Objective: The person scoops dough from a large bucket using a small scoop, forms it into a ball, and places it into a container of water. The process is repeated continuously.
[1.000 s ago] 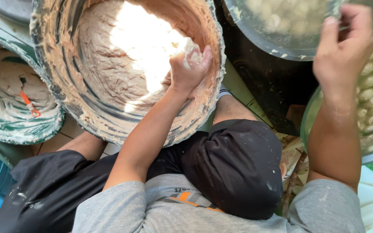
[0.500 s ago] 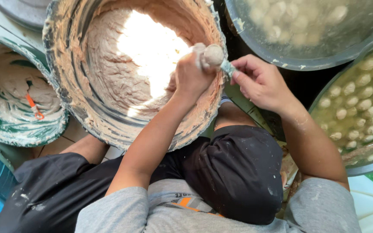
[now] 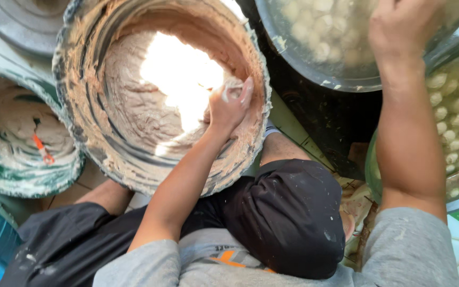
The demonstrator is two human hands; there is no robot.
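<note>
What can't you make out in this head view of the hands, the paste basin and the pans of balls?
- Right hand: fingertips cut off by the top edge; any grip unknown.
- Left hand: closed around pale paste; its palm faces away.
- Paste basin: middle washed out by glare.
- Pan of balls: balls inside blurred, uncountable.

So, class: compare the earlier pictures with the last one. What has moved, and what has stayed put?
The right hand has swung away from the left hand, up over the round metal basin of pale balls in water. Whether it let anything go is unclear. The left hand stays in the large paste-smeared tub, clutching pale paste; the tubs have not moved.
</note>
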